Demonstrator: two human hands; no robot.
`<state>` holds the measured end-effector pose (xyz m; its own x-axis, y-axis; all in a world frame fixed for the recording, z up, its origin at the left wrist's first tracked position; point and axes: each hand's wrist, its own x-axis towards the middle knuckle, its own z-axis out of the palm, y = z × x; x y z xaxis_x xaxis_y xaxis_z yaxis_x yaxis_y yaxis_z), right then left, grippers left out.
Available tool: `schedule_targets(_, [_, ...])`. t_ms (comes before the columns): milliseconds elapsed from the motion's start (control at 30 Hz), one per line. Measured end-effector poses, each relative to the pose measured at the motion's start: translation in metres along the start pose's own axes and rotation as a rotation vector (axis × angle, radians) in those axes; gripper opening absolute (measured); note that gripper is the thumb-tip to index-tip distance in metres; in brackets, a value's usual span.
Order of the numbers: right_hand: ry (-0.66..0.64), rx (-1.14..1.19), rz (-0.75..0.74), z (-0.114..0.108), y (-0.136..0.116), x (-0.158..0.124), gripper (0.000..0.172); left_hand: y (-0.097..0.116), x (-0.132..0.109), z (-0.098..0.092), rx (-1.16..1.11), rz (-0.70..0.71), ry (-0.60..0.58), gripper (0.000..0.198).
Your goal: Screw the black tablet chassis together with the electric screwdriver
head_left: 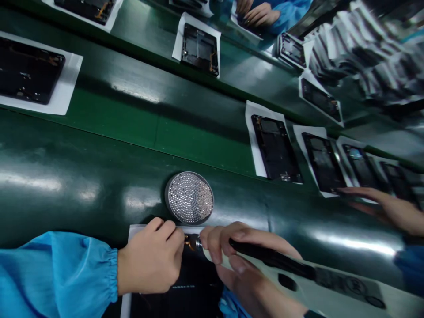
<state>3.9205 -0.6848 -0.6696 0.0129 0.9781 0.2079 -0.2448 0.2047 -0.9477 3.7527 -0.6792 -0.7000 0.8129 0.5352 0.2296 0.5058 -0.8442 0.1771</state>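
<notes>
My right hand (253,274) is wrapped round an electric screwdriver (331,287) with a pale body and a black lever. The tool's metal nose points left, over the top edge of a black tablet housing (175,300) on white sheeting. My left hand (154,260), in a blue sleeve, is closed with fingers curled beside the screwdriver's tip. Whatever those fingers grip is hidden. Just beyond both hands stands a round dish (182,201) with a dimpled metal plate, and many tiny screws are heaped on its right side.
Black housings on white sheets lie along a green belt, at left (29,75), at centre right (276,148) and further right. A co-worker's hand (397,212) reaches in from the right. Another person's hands (260,15) work at the top. Stacked white sheets (361,53) stand top right.
</notes>
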Motion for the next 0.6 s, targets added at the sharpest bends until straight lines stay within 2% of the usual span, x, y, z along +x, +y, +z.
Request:
schedule_targets(200, [0.005, -0.009, -0.006, -0.004, 0.001, -0.001, 0.023, 0.003, 0.003, 0.004, -0.006, 0.009, -0.004, 0.019])
schedule_targets(367, [0.012, -0.022, -0.018, -0.014, 0.005, -0.005, 0.017, 0.008, 0.010, 0.010, -0.020, 0.005, 0.015, 0.022])
schedule_targets(600, [-0.004, 0.003, -0.056, -0.018, 0.012, -0.006, 0.017, 0.010, 0.013, 0.012, -0.030, -0.013, -0.028, 0.016])
